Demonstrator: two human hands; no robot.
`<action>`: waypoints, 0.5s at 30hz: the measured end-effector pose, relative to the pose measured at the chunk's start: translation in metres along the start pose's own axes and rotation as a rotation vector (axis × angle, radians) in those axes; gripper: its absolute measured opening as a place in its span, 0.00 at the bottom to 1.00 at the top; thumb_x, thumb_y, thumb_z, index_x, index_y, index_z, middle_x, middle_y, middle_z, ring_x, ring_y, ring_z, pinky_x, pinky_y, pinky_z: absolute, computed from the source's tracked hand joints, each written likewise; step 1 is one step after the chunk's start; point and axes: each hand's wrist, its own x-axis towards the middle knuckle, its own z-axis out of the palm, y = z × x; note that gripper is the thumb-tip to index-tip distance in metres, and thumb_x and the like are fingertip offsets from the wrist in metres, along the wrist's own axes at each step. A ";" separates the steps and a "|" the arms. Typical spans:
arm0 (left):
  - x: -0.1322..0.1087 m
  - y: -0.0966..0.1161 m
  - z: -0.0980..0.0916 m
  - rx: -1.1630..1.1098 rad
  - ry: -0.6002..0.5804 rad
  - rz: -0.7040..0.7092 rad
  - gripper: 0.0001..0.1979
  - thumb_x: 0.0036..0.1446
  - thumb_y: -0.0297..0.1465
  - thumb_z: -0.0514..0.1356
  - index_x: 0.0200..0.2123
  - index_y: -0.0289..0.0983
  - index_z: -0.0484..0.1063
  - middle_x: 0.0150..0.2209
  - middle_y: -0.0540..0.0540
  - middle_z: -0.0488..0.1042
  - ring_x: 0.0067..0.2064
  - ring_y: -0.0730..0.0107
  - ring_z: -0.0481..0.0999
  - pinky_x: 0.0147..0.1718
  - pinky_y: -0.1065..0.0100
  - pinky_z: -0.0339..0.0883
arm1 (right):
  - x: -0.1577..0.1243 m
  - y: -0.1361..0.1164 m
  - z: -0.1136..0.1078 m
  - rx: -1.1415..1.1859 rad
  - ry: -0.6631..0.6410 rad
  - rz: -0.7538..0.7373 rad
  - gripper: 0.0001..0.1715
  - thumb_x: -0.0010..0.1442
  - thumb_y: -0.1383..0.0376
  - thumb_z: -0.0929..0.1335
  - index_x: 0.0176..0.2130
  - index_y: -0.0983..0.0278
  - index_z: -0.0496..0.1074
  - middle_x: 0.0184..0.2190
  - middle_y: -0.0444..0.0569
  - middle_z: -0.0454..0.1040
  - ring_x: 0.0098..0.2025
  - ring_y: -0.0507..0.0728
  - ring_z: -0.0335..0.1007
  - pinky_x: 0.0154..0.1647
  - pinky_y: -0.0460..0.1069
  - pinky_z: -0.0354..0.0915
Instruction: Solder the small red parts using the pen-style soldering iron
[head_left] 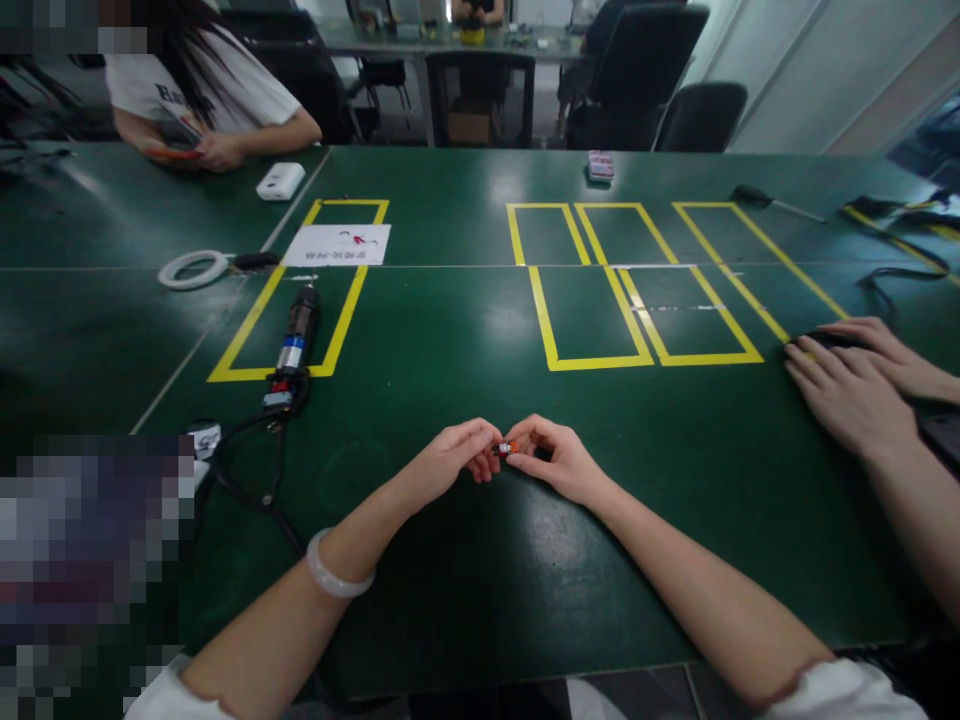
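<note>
Both my hands meet low over the green table (480, 560), just above its near middle. My left hand (454, 462) and my right hand (553, 460) pinch a tiny red and silver part (506, 448) between their fingertips, fingers curled in. A pale bangle (335, 570) circles my left wrist. What the small part is I cannot make out.
An electric screwdriver (298, 335) with a black cable lies in a yellow taped box at left. A tape roll (193, 269), a white box (280, 181) and a paper sheet (338, 245) lie further back. Another person's hands (855, 385) rest at right; a seated person (210, 95) is at far left.
</note>
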 end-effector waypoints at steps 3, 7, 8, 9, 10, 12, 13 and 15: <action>0.000 -0.002 -0.001 0.065 -0.010 0.018 0.17 0.60 0.44 0.58 0.39 0.34 0.68 0.29 0.48 0.72 0.28 0.73 0.71 0.30 0.69 0.63 | 0.000 0.000 0.001 -0.021 0.001 -0.019 0.11 0.58 0.61 0.71 0.40 0.63 0.72 0.28 0.43 0.72 0.27 0.50 0.65 0.29 0.46 0.63; -0.001 -0.003 -0.001 0.075 -0.016 0.042 0.15 0.59 0.40 0.60 0.42 0.34 0.68 0.31 0.48 0.72 0.30 0.74 0.71 0.31 0.70 0.64 | 0.000 -0.001 0.003 0.000 0.004 -0.020 0.14 0.58 0.59 0.72 0.42 0.63 0.71 0.29 0.44 0.73 0.28 0.50 0.66 0.31 0.47 0.64; -0.001 -0.003 -0.001 0.068 -0.015 0.053 0.15 0.58 0.40 0.61 0.42 0.35 0.68 0.33 0.48 0.73 0.31 0.74 0.71 0.31 0.70 0.65 | 0.000 -0.001 0.003 0.025 0.008 -0.012 0.15 0.58 0.59 0.72 0.43 0.63 0.71 0.30 0.44 0.73 0.29 0.51 0.67 0.31 0.47 0.65; -0.001 -0.003 -0.001 0.061 -0.009 0.065 0.15 0.58 0.39 0.61 0.42 0.35 0.68 0.34 0.48 0.73 0.32 0.74 0.71 0.32 0.70 0.65 | 0.000 -0.001 0.003 0.053 0.017 0.002 0.16 0.58 0.58 0.72 0.43 0.63 0.71 0.31 0.45 0.74 0.30 0.51 0.69 0.32 0.47 0.65; -0.001 -0.003 0.000 0.056 -0.001 0.077 0.15 0.57 0.39 0.62 0.42 0.35 0.68 0.34 0.48 0.72 0.33 0.73 0.72 0.32 0.70 0.65 | 0.000 -0.001 0.003 0.082 0.029 0.013 0.16 0.58 0.57 0.71 0.44 0.63 0.70 0.32 0.46 0.74 0.31 0.51 0.70 0.33 0.47 0.66; -0.002 -0.002 0.001 0.053 0.013 0.095 0.15 0.55 0.38 0.64 0.41 0.36 0.68 0.35 0.47 0.72 0.35 0.72 0.72 0.32 0.71 0.66 | 0.001 0.000 0.002 0.083 0.050 0.031 0.16 0.57 0.56 0.72 0.41 0.63 0.71 0.31 0.45 0.74 0.31 0.52 0.70 0.33 0.47 0.66; -0.001 -0.002 0.002 0.055 0.020 0.102 0.15 0.55 0.37 0.64 0.41 0.36 0.68 0.36 0.47 0.72 0.35 0.72 0.72 0.32 0.71 0.67 | 0.001 -0.001 0.001 0.064 0.056 0.033 0.14 0.57 0.57 0.72 0.39 0.63 0.71 0.30 0.45 0.73 0.30 0.51 0.69 0.33 0.47 0.66; -0.001 -0.002 0.002 0.060 0.036 0.111 0.15 0.54 0.37 0.65 0.40 0.36 0.68 0.36 0.47 0.72 0.35 0.72 0.72 0.33 0.70 0.68 | 0.001 -0.001 0.001 0.025 0.058 0.018 0.12 0.57 0.58 0.72 0.36 0.64 0.72 0.28 0.44 0.71 0.28 0.50 0.67 0.31 0.47 0.65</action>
